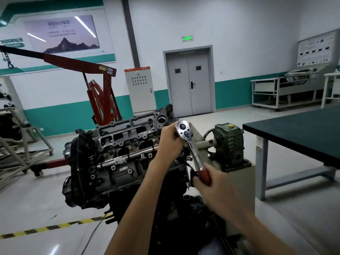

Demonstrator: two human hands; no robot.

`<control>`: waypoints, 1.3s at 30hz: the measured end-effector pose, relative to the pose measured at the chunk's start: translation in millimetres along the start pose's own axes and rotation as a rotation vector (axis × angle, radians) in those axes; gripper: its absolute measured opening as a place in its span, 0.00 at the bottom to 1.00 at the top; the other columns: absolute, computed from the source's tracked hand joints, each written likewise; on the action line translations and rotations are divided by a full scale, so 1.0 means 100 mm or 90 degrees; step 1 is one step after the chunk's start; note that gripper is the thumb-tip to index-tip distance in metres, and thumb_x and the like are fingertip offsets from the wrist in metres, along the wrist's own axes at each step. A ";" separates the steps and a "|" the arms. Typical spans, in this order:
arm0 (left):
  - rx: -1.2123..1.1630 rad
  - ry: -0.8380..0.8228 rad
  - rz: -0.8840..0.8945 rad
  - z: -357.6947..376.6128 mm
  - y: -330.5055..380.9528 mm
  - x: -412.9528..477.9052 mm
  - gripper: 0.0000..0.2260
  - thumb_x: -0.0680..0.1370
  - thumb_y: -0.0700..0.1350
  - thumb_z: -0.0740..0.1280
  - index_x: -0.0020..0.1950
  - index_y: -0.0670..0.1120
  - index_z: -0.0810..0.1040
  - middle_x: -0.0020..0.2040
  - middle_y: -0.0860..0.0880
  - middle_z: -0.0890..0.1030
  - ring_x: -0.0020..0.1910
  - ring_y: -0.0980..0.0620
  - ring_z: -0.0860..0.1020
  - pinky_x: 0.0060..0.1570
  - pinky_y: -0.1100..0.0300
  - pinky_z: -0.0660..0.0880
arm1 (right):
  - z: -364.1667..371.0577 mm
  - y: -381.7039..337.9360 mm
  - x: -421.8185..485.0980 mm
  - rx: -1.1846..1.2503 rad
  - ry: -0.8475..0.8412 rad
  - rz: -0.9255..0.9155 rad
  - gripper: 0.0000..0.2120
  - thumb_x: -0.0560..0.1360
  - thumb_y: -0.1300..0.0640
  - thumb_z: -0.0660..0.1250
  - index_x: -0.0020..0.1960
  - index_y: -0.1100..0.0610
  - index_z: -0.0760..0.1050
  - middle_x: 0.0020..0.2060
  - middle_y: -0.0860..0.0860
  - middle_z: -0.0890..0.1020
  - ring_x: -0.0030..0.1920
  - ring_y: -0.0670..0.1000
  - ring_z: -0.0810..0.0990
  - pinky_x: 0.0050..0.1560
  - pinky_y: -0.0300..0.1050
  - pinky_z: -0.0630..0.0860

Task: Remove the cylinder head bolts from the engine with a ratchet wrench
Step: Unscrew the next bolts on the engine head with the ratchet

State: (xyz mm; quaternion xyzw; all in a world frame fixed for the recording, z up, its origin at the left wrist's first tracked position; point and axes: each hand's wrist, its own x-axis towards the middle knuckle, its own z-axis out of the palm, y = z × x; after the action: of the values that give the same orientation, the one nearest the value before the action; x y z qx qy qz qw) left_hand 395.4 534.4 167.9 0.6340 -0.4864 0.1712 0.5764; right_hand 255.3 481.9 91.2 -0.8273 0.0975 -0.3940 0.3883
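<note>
I see a pale glossy floor, teal-banded walls, a grey double door and a dark desk at right. The engine stands at centre. My left hand curls its fingers round the head of the ratchet wrench, over the engine's right end. My right hand is blurred, but seems wrapped round the red handle.

- White walls with a teal band face me.
- Grey double door, upper centre, under a green sign.
- Red hoist, left.
- Dark table, right.
- Glossy pale floor; striped tape, lower left.
</note>
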 end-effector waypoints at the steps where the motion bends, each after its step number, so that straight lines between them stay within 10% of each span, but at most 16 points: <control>1: -0.006 0.006 0.003 0.01 0.00 0.00 0.12 0.75 0.32 0.64 0.32 0.38 0.71 0.28 0.45 0.71 0.32 0.53 0.67 0.33 0.56 0.65 | 0.18 -0.10 -0.08 0.077 0.028 0.028 0.08 0.70 0.61 0.69 0.37 0.56 0.70 0.25 0.50 0.73 0.27 0.44 0.73 0.28 0.31 0.69; 5: 0.002 -0.006 0.007 0.00 -0.04 0.01 0.12 0.74 0.28 0.62 0.31 0.34 0.66 0.28 0.43 0.67 0.31 0.53 0.63 0.31 0.54 0.62 | 0.52 -0.35 -0.19 0.257 -0.025 0.082 0.11 0.71 0.63 0.65 0.36 0.52 0.67 0.24 0.51 0.69 0.20 0.46 0.69 0.22 0.36 0.68; 14: 0.021 -0.054 0.018 -0.01 -0.03 0.05 0.07 0.72 0.29 0.63 0.33 0.32 0.73 0.28 0.36 0.71 0.30 0.53 0.64 0.30 0.58 0.60 | -0.96 0.10 0.76 -0.329 -0.218 -0.173 0.07 0.71 0.63 0.67 0.42 0.53 0.71 0.30 0.46 0.75 0.30 0.44 0.76 0.33 0.33 0.70; 19: -0.022 -0.005 0.015 0.03 -0.08 0.01 0.16 0.73 0.31 0.64 0.29 0.47 0.72 0.26 0.56 0.71 0.28 0.59 0.64 0.30 0.64 0.62 | -0.33 0.15 0.19 -0.108 -0.082 -0.041 0.06 0.71 0.61 0.68 0.44 0.55 0.72 0.30 0.53 0.76 0.27 0.48 0.74 0.29 0.35 0.72; 24: -0.021 0.017 0.051 0.05 -0.09 0.02 0.16 0.73 0.32 0.63 0.29 0.47 0.65 0.27 0.53 0.64 0.31 0.53 0.61 0.30 0.51 0.64 | 0.58 -0.33 -0.23 0.262 0.028 0.091 0.09 0.71 0.63 0.67 0.38 0.52 0.69 0.23 0.46 0.70 0.21 0.43 0.70 0.23 0.33 0.68; 34: 0.026 -0.073 0.037 0.04 0.01 0.05 0.13 0.70 0.33 0.62 0.29 0.46 0.70 0.26 0.42 0.70 0.29 0.56 0.63 0.30 0.59 0.61 | -0.85 0.14 0.50 -0.231 -0.170 -0.135 0.20 0.70 0.68 0.67 0.40 0.44 0.64 0.27 0.44 0.72 0.28 0.39 0.74 0.29 0.27 0.67; 39: 0.005 -0.042 0.058 0.10 0.00 0.00 0.21 0.72 0.30 0.64 0.30 0.56 0.70 0.26 0.58 0.72 0.27 0.61 0.66 0.30 0.71 0.62 | -0.37 0.21 0.15 -0.089 -0.057 -0.031 0.09 0.71 0.65 0.67 0.42 0.53 0.70 0.28 0.50 0.73 0.27 0.45 0.73 0.31 0.34 0.69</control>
State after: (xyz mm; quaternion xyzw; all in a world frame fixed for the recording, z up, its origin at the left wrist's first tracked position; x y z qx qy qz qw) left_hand 392.4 525.4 165.3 0.6189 -0.5328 0.1781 0.5490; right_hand 241.0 439.7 98.9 -0.8712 0.0874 -0.3582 0.3242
